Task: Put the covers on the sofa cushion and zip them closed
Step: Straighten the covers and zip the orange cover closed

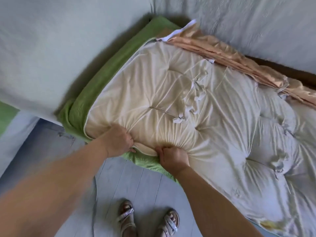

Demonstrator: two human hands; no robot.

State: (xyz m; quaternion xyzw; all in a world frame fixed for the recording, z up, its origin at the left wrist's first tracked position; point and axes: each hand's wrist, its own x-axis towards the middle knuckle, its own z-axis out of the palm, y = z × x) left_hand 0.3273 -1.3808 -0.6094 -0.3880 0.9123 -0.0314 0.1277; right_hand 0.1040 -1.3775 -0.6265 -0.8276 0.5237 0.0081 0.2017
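A long cream tufted sofa cushion (196, 100) lies across the sofa seat, its near-left corner partly inside a green cover (80, 106). The cover is bunched along the cushion's left end and under its near edge. My left hand (118, 141) grips the cover's edge and the cushion fabric at the near corner. Just to its right, my right hand (172, 156) clutches gathered cream fabric at the near edge. A peach satin cover (222, 55) lies crumpled along the cushion's far side.
A pale back cushion (42, 53) stands to the left and another pale cushion (256, 26) sits behind. Below is a pale plank floor (136, 185) with my two sandalled feet (147, 218). A dark wooden frame edge (282, 71) shows at far right.
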